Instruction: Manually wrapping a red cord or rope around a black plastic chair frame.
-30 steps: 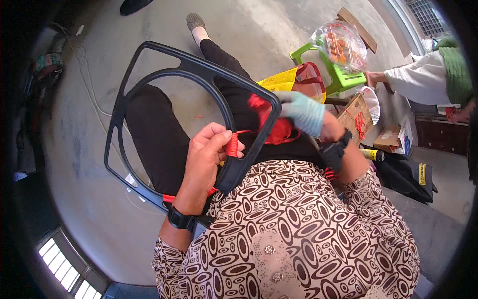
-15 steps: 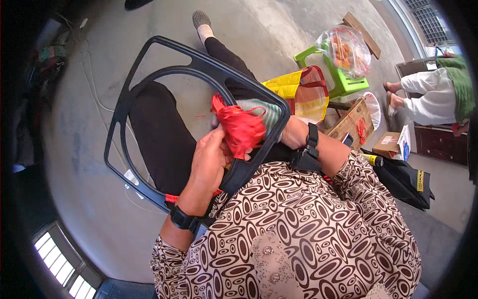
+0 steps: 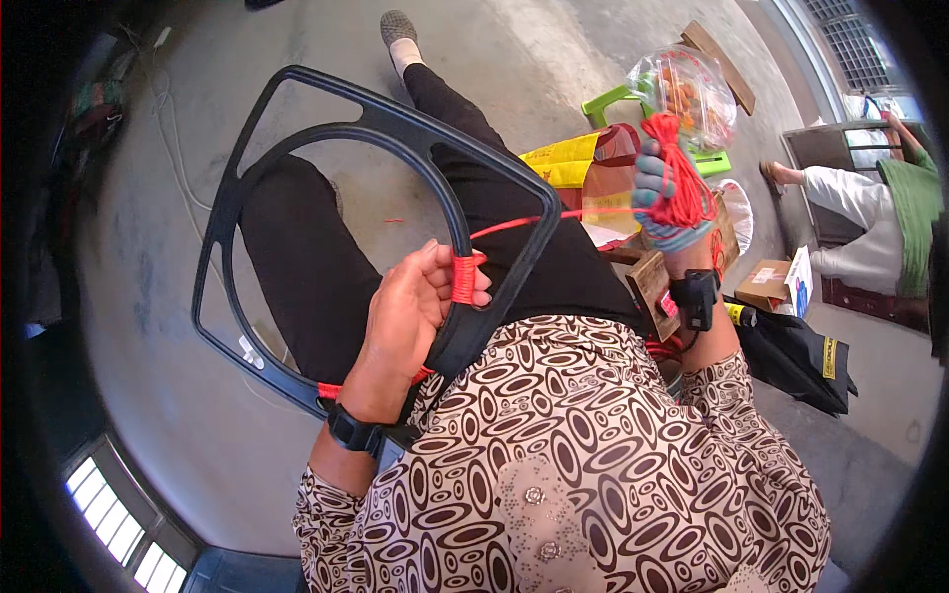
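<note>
A black plastic frame (image 3: pixel 230 195) with a round inner ring rests across my lap. My bare left hand (image 3: pixel 407 308) is closed about the ring's right side, its fingertips showing beyond the bar. Red cord is wound there in a tight wrap (image 3: pixel 465 280), right at those fingers. From the wrap a taut cord strand (image 3: pixel 539 219) runs to the right. Out at the right, my right hand (image 3: pixel 654 190), in a striped grey-green glove, grips a looped red cord bundle (image 3: pixel 687 193). A second red wrap (image 3: pixel 329 391) sits on the frame's lower left bar.
Behind the right hand are a green stool (image 3: pixel 605 104), a clear bag of orange pieces (image 3: pixel 692 84) and a yellow-and-red bag (image 3: pixel 563 163). A wooden piece (image 3: pixel 647 287), a cardboard box (image 3: pixel 763 285) and a black bag (image 3: pixel 801 361) lie nearby. Another person (image 3: pixel 850 212) is at the far right.
My right hand has swung out from the ring to the right with the cord bundle, drawing the strand straight. The wrap on the ring is now uncovered. My left hand stays at the ring.
</note>
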`<state>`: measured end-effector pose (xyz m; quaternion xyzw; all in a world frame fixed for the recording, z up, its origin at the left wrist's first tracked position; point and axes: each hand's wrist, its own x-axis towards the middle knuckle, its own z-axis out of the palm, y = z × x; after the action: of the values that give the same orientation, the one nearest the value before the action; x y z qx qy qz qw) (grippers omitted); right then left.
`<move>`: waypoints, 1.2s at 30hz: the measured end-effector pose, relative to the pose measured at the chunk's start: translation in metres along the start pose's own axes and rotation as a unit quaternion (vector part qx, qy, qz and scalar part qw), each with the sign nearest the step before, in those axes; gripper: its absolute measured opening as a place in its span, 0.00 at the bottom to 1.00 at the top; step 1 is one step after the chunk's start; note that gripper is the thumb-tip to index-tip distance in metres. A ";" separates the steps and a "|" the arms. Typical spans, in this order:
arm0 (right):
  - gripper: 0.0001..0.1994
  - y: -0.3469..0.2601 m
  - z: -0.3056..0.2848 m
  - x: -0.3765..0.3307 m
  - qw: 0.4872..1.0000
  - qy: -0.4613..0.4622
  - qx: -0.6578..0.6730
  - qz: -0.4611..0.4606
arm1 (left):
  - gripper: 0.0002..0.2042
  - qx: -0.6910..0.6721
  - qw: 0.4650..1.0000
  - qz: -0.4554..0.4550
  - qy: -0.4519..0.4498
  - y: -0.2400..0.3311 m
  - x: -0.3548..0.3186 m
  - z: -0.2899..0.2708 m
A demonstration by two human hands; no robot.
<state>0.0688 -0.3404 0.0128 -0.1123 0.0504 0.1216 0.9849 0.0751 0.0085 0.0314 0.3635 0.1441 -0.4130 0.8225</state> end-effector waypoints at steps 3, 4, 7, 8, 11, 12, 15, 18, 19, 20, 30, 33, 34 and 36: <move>0.17 -0.023 -0.007 -0.024 0.998 -0.008 -0.065 -0.002 | 0.18 -0.006 1.000 0.002 0.003 0.000 0.000 -0.002; 0.17 -0.029 -0.010 -0.032 0.998 -0.009 -0.066 -0.003 | 0.17 -0.006 1.000 0.004 0.006 0.000 0.000 -0.002; 0.19 -0.017 -0.005 -0.045 0.872 0.350 -0.314 -0.139 | 0.12 0.041 0.999 0.013 0.020 0.002 -0.001 0.003; 0.19 -0.020 -0.013 -0.045 0.872 0.350 -0.312 -0.141 | 0.12 0.043 0.999 0.013 0.019 0.002 -0.002 0.006; 0.19 -0.025 -0.034 -0.042 0.900 0.288 -0.327 -0.002 | 0.07 0.078 0.995 0.055 0.037 0.005 -0.003 0.010; 0.19 -0.012 -0.018 -0.034 0.901 0.287 -0.326 -0.001 | 0.06 0.073 0.995 0.055 0.032 0.007 -0.005 0.008; 0.16 0.037 0.029 0.000 0.880 0.252 -0.397 0.064 | 0.05 0.077 0.996 0.042 0.030 0.010 -0.007 0.010; 0.14 0.074 0.047 0.022 0.741 0.030 -0.656 0.145 | 0.04 0.079 0.996 0.032 0.032 0.005 -0.009 0.011; 0.11 0.081 0.056 0.030 0.717 0.023 -0.658 0.229 | 0.04 0.074 0.996 0.035 0.027 0.004 -0.010 0.010; 0.13 0.093 0.067 0.035 0.719 -0.006 -0.671 0.180 | 0.04 0.075 0.996 0.037 0.027 0.002 -0.008 0.011; 0.19 0.139 0.062 0.066 0.899 0.131 -0.345 0.236 | 0.15 0.133 0.989 0.060 0.038 -0.003 -0.005 0.015; 0.14 0.149 0.048 0.070 0.927 0.064 -0.289 0.230 | 0.18 0.098 0.991 0.055 0.077 -0.011 0.002 0.005; 0.14 0.152 0.047 0.071 0.927 0.066 -0.289 0.231 | 0.18 0.097 0.991 0.053 0.077 -0.013 0.002 0.003; 0.12 0.156 0.043 0.076 0.945 0.133 -0.247 0.167 | 0.18 0.069 0.997 0.019 0.030 -0.008 -0.002 0.007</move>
<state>0.1066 -0.1652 0.0125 -0.3569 0.1669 0.2767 0.8765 0.0672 0.0016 0.0331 0.4348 0.1331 -0.3951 0.7982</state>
